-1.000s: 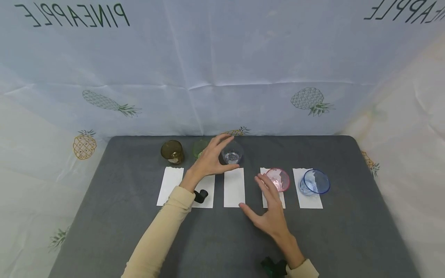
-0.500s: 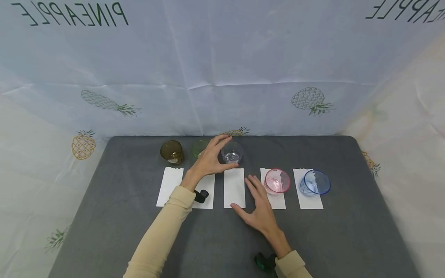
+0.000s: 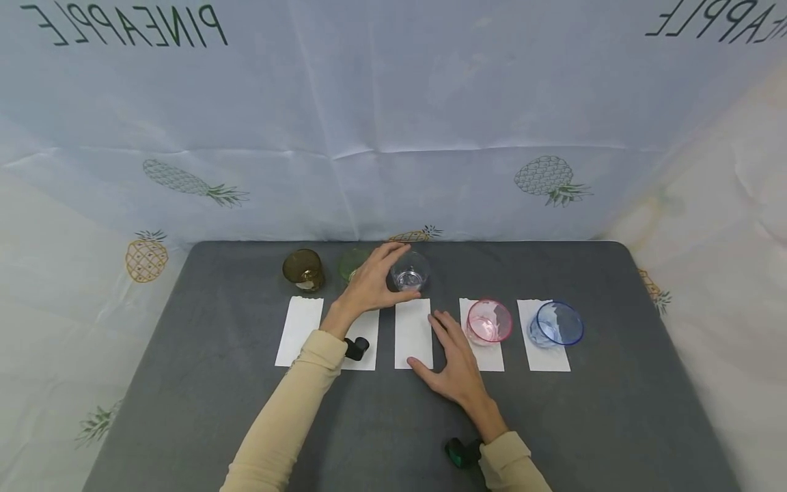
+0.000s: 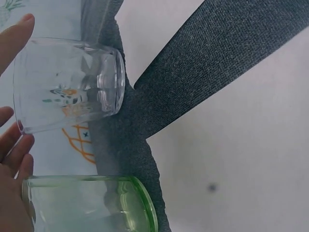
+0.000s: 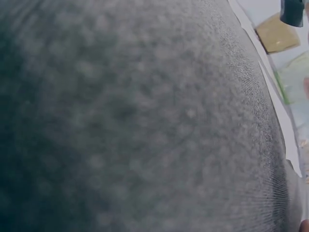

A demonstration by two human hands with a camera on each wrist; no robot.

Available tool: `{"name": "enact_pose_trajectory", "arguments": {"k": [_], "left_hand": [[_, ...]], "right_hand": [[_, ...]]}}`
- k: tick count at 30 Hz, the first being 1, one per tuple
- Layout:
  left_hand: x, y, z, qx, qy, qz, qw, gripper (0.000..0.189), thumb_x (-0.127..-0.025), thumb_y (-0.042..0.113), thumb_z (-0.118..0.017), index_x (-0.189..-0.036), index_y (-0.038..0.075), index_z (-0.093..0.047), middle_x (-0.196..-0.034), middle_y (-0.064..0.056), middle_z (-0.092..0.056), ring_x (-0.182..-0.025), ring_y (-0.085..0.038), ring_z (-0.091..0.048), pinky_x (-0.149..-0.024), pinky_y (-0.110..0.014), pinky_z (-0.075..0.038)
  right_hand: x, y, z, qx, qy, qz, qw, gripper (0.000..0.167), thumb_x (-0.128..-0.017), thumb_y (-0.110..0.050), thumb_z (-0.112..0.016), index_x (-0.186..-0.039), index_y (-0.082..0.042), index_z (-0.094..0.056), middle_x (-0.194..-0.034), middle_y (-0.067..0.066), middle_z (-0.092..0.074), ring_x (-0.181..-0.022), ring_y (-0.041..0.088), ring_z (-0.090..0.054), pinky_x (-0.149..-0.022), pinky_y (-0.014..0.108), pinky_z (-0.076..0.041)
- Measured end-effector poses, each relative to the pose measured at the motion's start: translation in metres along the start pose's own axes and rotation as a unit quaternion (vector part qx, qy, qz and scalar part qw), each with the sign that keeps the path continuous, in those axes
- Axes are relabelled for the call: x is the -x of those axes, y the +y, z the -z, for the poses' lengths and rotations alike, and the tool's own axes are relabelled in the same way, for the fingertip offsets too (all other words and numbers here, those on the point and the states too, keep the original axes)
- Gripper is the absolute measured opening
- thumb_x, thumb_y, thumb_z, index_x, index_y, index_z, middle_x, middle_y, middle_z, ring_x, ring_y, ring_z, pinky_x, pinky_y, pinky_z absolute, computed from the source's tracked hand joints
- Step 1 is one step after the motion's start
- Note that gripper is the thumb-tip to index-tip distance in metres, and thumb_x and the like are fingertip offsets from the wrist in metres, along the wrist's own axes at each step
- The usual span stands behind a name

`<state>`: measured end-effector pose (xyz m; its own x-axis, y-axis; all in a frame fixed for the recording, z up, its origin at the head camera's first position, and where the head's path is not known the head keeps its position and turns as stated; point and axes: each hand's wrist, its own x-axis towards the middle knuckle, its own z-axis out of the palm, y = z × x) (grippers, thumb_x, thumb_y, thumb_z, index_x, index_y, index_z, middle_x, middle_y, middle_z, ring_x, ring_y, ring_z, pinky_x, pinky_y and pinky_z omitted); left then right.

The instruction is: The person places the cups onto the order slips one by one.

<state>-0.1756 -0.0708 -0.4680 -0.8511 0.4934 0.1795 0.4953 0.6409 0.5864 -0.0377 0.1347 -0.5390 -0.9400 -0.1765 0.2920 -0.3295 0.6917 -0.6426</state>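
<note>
A clear glass (image 3: 410, 275) stands near the back of the grey table. My left hand (image 3: 367, 283) is spread beside it, thumb and fingers apart on either side. In the left wrist view, the thumb (image 4: 17, 41) and fingers lie close to the rim of the clear glass (image 4: 72, 87); firm contact cannot be made out. A green glass (image 3: 351, 263) is partly hidden behind this hand. My right hand (image 3: 458, 369) holds nothing, its fingers spread by the right edge of the middle white paper (image 3: 414, 331), left of a pink-rimmed glass (image 3: 490, 324).
A brown glass (image 3: 304, 268) stands at the back left. Further white papers (image 3: 300, 331) lie in a row; the pink-rimmed glass and a blue-rimmed glass (image 3: 556, 324) stand on the two at right. A patterned curtain (image 3: 393, 137) hangs behind the table (image 3: 615, 424).
My right hand has moved left, away from the pink-rimmed glass to the edge of the middle paper, slowing lately. The left hand has stayed almost still beside the clear glass.
</note>
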Motion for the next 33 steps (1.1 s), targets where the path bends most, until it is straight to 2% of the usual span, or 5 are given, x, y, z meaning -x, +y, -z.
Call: {"name": "enact_pose_trajectory", "arguments": {"k": [6,10,17,26,33], "left_hand": [[0.0,0.001,0.001,-0.014,-0.017,0.005,0.9997,0.095,-0.08,0.044,-0.087,-0.155,0.007,-0.043,-0.156,-0.016,-0.045,-0.144,-0.036,-0.045,-0.116,-0.057,-0.042],[0.0,0.002,0.002,-0.022,-0.027,0.011,0.9993,0.095,-0.079,0.044,-0.087,-0.155,0.006,-0.043,-0.156,-0.015,-0.045,-0.145,-0.036,-0.045,-0.118,-0.057,-0.04],[-0.002,0.002,0.002,-0.036,-0.024,0.012,0.999,0.094,-0.08,0.045,-0.086,-0.154,0.004,-0.044,-0.155,-0.016,-0.046,-0.142,-0.035,-0.048,-0.117,-0.054,-0.042],[-0.005,0.006,0.003,-0.047,-0.042,0.041,0.9972,0.096,-0.081,0.049,-0.085,-0.155,0.004,-0.043,-0.157,-0.017,-0.045,-0.144,-0.036,-0.046,-0.12,-0.056,-0.038],[-0.005,0.008,0.004,-0.032,-0.048,0.058,0.9966,0.091,-0.084,0.046,-0.082,-0.155,0.004,-0.043,-0.157,-0.017,-0.045,-0.145,-0.036,-0.046,-0.122,-0.057,-0.035]], "right_hand": [[0.0,0.003,-0.003,0.033,0.018,0.004,0.9993,0.085,-0.075,-0.04,-0.086,-0.146,-0.004,-0.056,-0.149,0.019,-0.056,-0.143,0.041,-0.048,-0.114,0.061,-0.042],[0.001,0.006,-0.006,0.066,0.015,0.01,0.9977,0.086,-0.075,-0.044,-0.086,-0.145,-0.003,-0.057,-0.148,0.018,-0.056,-0.142,0.04,-0.05,-0.114,0.059,-0.044],[0.001,0.008,-0.01,0.11,0.005,0.012,0.9938,0.088,-0.075,-0.052,-0.083,-0.145,-0.006,-0.056,-0.149,0.016,-0.056,-0.143,0.037,-0.05,-0.115,0.056,-0.043],[0.0,0.007,-0.011,0.126,-0.004,0.003,0.992,0.086,-0.078,-0.055,-0.081,-0.144,-0.006,-0.058,-0.149,0.015,-0.055,-0.144,0.035,-0.049,-0.117,0.055,-0.042],[0.0,0.008,-0.012,0.131,-0.008,0.001,0.9913,0.085,-0.078,-0.056,-0.08,-0.144,-0.006,-0.058,-0.149,0.014,-0.056,-0.143,0.035,-0.049,-0.116,0.055,-0.043]]}}
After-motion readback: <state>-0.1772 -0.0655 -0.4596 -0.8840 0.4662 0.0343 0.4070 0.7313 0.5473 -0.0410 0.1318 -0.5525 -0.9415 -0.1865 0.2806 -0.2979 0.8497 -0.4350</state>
